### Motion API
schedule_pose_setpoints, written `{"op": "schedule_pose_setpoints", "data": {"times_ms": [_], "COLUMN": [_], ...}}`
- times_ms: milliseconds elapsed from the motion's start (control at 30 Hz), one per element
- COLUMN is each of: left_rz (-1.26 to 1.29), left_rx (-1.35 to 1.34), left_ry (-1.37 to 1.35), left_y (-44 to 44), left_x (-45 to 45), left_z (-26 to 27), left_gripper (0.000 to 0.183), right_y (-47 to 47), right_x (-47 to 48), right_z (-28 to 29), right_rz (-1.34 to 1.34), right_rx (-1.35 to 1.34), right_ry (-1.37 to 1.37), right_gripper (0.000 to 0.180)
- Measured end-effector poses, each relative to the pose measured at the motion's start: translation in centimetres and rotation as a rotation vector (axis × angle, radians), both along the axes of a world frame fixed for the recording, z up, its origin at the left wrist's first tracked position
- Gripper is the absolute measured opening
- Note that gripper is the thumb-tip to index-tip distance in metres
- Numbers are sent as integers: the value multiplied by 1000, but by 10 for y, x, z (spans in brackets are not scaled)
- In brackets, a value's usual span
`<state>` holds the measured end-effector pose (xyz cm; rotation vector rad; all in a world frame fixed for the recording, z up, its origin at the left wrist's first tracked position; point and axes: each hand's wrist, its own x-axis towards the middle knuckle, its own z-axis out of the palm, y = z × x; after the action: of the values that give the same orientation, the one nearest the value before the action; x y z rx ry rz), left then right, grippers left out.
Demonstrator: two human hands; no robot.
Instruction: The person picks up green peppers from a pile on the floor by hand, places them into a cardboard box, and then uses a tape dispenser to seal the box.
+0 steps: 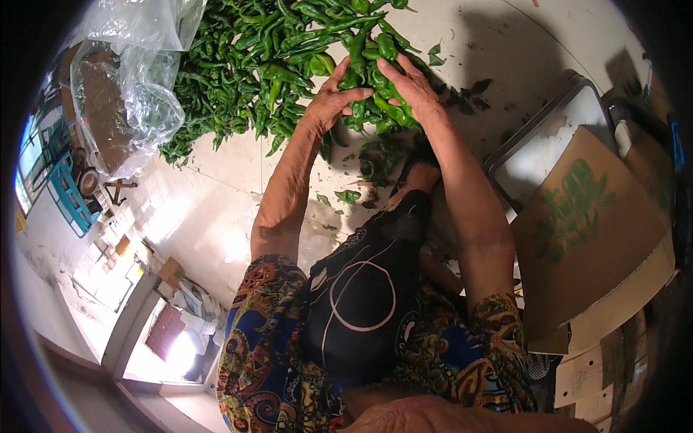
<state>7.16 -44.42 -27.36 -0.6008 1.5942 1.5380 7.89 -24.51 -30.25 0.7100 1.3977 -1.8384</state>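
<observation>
A broad heap of green chili peppers (238,70) lies on the pale tiled floor (216,162) before me. Both of my hands are at the heap's right part. My left hand (338,100) curves around the near left side of a cluster of green peppers (384,86), its thumb pointing right across them. On the cluster's right side rests my right hand (409,86), with its thumb and fingers over the peppers. Between them the two hands hold this cluster low over the heap; whether it is lifted off cannot be told. Some fingers are hidden by the peppers.
Clear plastic sheeting (130,92) lies at the heap's left edge. Loose leaves (347,196) and more peppers (379,159) are near my foot. At right, a cardboard box (595,233) with green print stands by a grey-rimmed panel (557,130). A teal vehicle (70,189) is far left.
</observation>
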Motion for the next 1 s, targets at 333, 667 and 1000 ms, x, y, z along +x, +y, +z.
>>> {"op": "schedule_pose_setpoints", "data": {"times_ms": [333,667,1000], "left_rz": [47,-171,-456], "left_rx": [-30,-331,-19], "left_ry": [189,773,1077], "left_y": [30,108,267], "left_x": [27,27,58], "left_z": [48,214,336], "left_gripper": [96,98,100], "right_y": [25,83,235], "right_x": [19,40,141], "right_z": [32,173,334], "right_rz": [-83,-258,-555], "right_rx": [-82,-13,199], "right_ry": [-16,565,919], "right_gripper": [89,85,41]}}
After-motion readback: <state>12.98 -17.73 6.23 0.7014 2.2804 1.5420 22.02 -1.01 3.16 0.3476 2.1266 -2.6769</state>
